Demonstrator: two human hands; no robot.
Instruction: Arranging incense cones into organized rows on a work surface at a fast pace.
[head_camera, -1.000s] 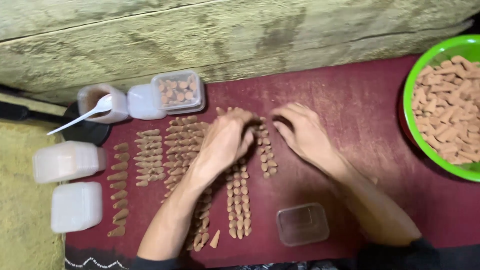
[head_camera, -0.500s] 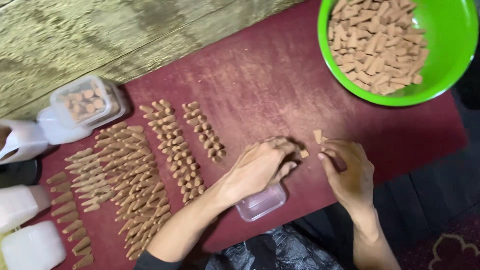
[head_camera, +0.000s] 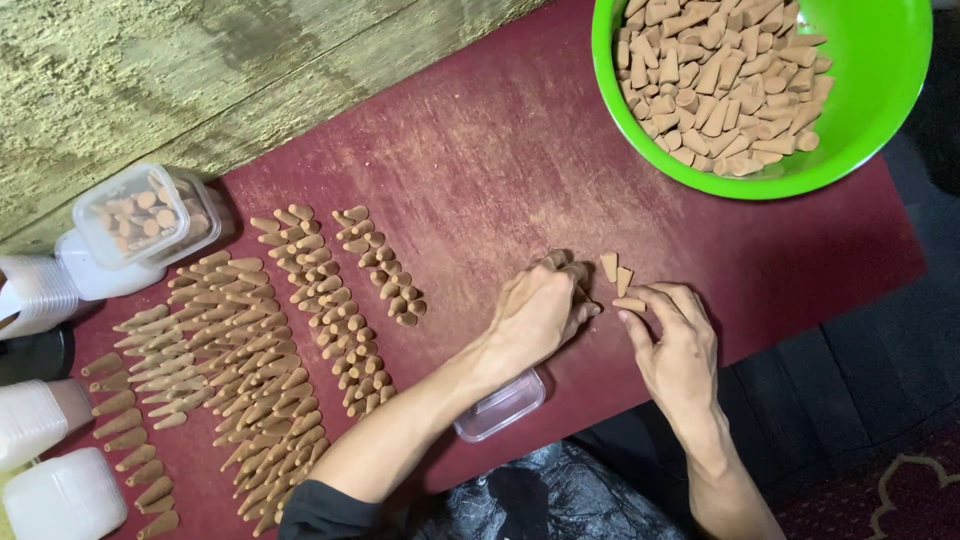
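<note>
On a dark red mat (head_camera: 480, 150) laid over a rough, weathered wooden surface (head_camera: 150, 80), everything here sits around the big green bowl (head_camera: 880, 110) at the top right corner, which is piled with tan incense cones (head_camera: 715, 80) lying every which way. Past the mat's edge below the bowl there's dark flooring and a bit of patterned rug.

Down and left of the bowl, both hands work close together on the mat. The left hand (head_camera: 540, 315) is curled over a small clump of cones with fingers bunched; can't really tell how many it's got under there. The right hand (head_camera: 675, 345) is pinching one cone (head_camera: 630, 304) between thumb and fingertips, and that cone lies roughly flat, long axis running left to right, though which end is the tip I can't make out. Just above it, toward the bowl, two loose cones (head_camera: 616, 272) lie on the mat side by side, wide ends up toward the bowl and tips pointing back at the hands.

Under the left forearm there's a small clear plastic box (head_camera: 500, 408). Far left of the bowl, long rows of cones (head_camera: 300, 350) lie packed side by side in diagonal strips. Beyond them, a clear tub with cones inside (head_camera: 140, 215) and some white lidded containers (head_camera: 50, 440) at the mat's far edge.
</note>
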